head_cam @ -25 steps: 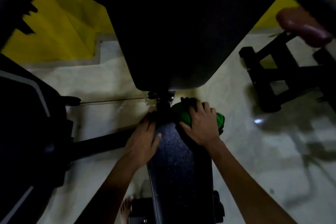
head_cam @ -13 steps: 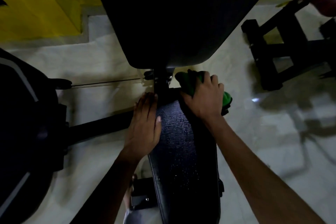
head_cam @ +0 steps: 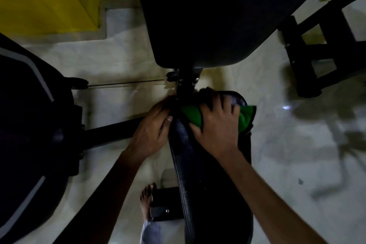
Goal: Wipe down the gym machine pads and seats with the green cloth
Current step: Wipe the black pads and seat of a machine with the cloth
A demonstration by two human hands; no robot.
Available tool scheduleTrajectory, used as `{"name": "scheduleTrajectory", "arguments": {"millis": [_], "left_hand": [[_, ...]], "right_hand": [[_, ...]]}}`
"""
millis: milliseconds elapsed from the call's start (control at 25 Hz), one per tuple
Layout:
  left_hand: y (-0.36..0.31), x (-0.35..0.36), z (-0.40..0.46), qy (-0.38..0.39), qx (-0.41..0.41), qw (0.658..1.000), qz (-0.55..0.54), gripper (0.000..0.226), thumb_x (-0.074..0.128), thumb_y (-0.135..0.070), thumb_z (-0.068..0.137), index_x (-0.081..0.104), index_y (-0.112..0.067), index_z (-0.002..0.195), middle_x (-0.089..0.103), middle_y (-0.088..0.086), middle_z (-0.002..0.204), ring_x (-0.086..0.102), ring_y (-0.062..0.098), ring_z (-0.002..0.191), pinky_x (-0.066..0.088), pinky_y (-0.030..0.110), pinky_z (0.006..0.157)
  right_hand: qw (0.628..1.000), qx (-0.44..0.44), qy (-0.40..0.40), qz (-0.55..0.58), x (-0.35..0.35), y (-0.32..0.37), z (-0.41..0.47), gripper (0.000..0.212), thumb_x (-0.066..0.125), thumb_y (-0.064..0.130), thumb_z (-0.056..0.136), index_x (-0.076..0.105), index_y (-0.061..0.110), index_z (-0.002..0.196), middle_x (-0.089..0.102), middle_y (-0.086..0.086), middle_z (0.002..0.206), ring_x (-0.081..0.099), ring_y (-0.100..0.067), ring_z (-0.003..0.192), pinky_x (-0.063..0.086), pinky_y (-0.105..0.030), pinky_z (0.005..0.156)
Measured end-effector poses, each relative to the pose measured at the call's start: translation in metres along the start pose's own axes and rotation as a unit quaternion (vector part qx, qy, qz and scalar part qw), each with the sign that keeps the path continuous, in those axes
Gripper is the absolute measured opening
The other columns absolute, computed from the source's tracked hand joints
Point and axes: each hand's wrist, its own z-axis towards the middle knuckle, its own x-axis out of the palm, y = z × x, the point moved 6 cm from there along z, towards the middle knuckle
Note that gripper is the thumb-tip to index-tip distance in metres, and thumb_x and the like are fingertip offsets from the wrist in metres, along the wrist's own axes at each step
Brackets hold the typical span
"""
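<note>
**Surface finishes**

Seat pad (head_cam: 200,174) under my grip: black vinyl-like cover, fine grain, slight sheen, speckled. Green cloth (head_cam: 191,115): soft, matt, plush fabric. Back pad (head_cam: 208,16): black, matt, faintly textured. Floor (head_cam: 287,154): pale polished stone look, glossy, reflecting light. Frame bracket (head_cam: 164,209): black painted metal.

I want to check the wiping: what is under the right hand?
Under the right hand lies the green cloth, bunched on the black seat pad. The pad surface beneath the cloth is covered.

I note a bright green cloth (head_cam: 191,114) on the black speckled seat (head_cam: 200,164). Far left wall (head_cam: 49,0) is yellow; floor (head_cam: 287,154) is pale, marbled cream.
</note>
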Motion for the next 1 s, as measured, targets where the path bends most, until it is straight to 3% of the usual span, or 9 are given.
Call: {"name": "scheduleTrajectory", "arguments": {"millis": [160,200,360,560,600,720,760,920,1000], "left_hand": [[0.006,-0.018,0.014,-0.024,-0.039,0.994,-0.103,0.045,0.039,0.005,0.082,0.061,-0.001,0.12,0.056,0.004,0.126,0.051,0.01,0.12,0.035,0.012,0.103],[0.01,-0.023,0.019,-0.021,-0.069,0.989,-0.132,0.047,0.038,0.005,0.079,0.063,-0.006,0.117,0.058,0.003,0.123,0.053,0.01,0.116,0.037,0.01,0.1],[0.018,-0.026,0.029,0.022,-0.121,0.98,-0.158,0.041,0.038,0.001,0.084,0.064,-0.003,0.115,0.062,0.01,0.121,0.055,0.007,0.112,0.04,0.007,0.093],[-0.001,-0.012,0.02,0.092,0.017,0.996,0.003,0.046,0.035,-0.029,0.095,0.056,-0.011,0.132,0.05,0.011,0.138,0.04,0.017,0.129,0.026,0.013,0.106],[-0.004,-0.007,0.018,0.099,0.041,0.994,0.033,0.046,0.034,-0.03,0.097,0.054,-0.012,0.134,0.046,0.012,0.141,0.035,0.019,0.132,0.023,0.015,0.108],[-0.004,0.005,0.02,0.104,0.046,0.993,0.043,0.047,0.031,-0.03,0.098,0.049,-0.014,0.138,0.042,0.012,0.145,0.032,0.022,0.136,0.025,0.022,0.11],[-0.002,0.006,0.022,0.107,0.038,0.992,0.047,0.048,0.029,-0.031,0.098,0.046,-0.016,0.14,0.041,0.01,0.147,0.032,0.023,0.137,0.027,0.024,0.11],[-0.003,0.014,0.025,0.117,0.075,0.981,0.134,0.052,0.028,-0.035,0.099,0.038,-0.013,0.145,0.036,0.01,0.151,0.029,0.027,0.14,0.018,0.033,0.115],[-0.01,0.02,0.023,0.121,0.106,0.972,0.172,0.052,0.028,-0.032,0.099,0.035,-0.008,0.145,0.033,0.012,0.152,0.027,0.026,0.142,0.015,0.038,0.117]], "right_hand": [[0.963,-0.263,0.055,-0.007,0.002,0.04,-0.044,0.07,0.045,0.06,0.076,0.05,0.022,0.134,0.053,-0.012,0.13,0.041,-0.03,0.103,0.029,-0.042,0.082],[0.964,-0.259,0.063,-0.012,0.004,0.033,-0.027,0.068,0.042,0.059,0.075,0.053,0.022,0.132,0.055,-0.012,0.126,0.044,-0.03,0.102,0.029,-0.042,0.081],[0.998,-0.058,0.029,-0.022,0.003,0.027,0.0,0.069,0.059,0.056,0.066,0.057,0.021,0.125,0.057,-0.013,0.12,0.045,-0.032,0.101,0.028,-0.043,0.082],[0.93,-0.353,0.097,-0.029,-0.002,0.048,-0.092,0.083,0.061,0.065,0.063,0.046,0.026,0.134,0.048,-0.007,0.134,0.041,-0.027,0.104,0.03,-0.04,0.084],[0.933,-0.345,0.095,-0.04,0.0,0.035,-0.082,0.08,0.056,0.065,0.066,0.045,0.027,0.136,0.048,-0.007,0.134,0.041,-0.026,0.103,0.03,-0.039,0.082],[0.989,-0.136,0.063,-0.018,-0.004,0.007,-0.053,0.072,0.051,0.06,0.071,0.05,0.028,0.136,0.051,-0.01,0.136,0.041,-0.028,0.101,0.029,-0.039,0.08],[0.991,-0.119,0.052,-0.014,-0.004,0.012,-0.062,0.072,0.053,0.059,0.07,0.051,0.028,0.135,0.05,-0.01,0.137,0.041,-0.028,0.101,0.029,-0.04,0.081],[0.936,-0.336,0.102,0.001,-0.003,0.048,-0.119,0.067,0.046,0.057,0.07,0.048,0.028,0.131,0.046,-0.008,0.136,0.042,-0.028,0.102,0.03,-0.039,0.084],[0.932,-0.347,0.103,-0.014,-0.004,0.032,-0.103,0.067,0.039,0.058,0.073,0.046,0.03,0.133,0.047,-0.006,0.136,0.042,-0.027,0.102,0.03,-0.039,0.083]]}}
